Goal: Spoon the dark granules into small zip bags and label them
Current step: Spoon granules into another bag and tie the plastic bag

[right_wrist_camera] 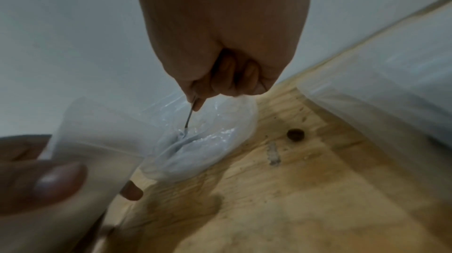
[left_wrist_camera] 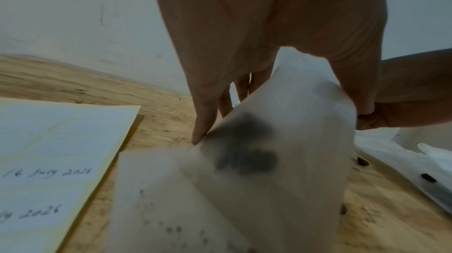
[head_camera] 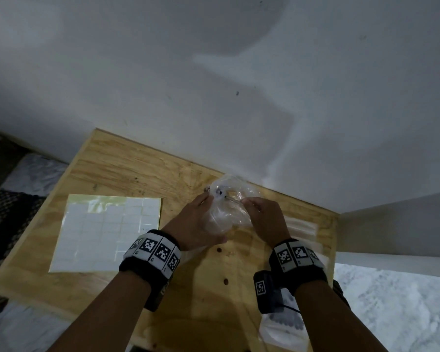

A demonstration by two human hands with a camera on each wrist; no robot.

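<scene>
My left hand (head_camera: 201,224) holds a small translucent zip bag (head_camera: 226,217) upright between thumb and fingers. In the left wrist view, a clump of dark granules (left_wrist_camera: 244,150) shows through the small zip bag (left_wrist_camera: 281,141). My right hand (head_camera: 264,217) is fisted round a thin metal spoon (head_camera: 233,199). In the right wrist view the spoon (right_wrist_camera: 189,116) dips into a larger crumpled clear bag (right_wrist_camera: 208,145) by the wall, and its bowl is hidden in the folds. The small bag (right_wrist_camera: 97,141) stands just left of it, with my left thumb on it.
A label sheet (head_camera: 104,232) lies on the wooden table (head_camera: 112,168) at the left, with handwritten dates (left_wrist_camera: 49,172) on some labels. Empty zip bags (head_camera: 302,227) are stacked at the right. A bag with dark granules (head_camera: 282,323) lies under my right wrist. The wall is close behind.
</scene>
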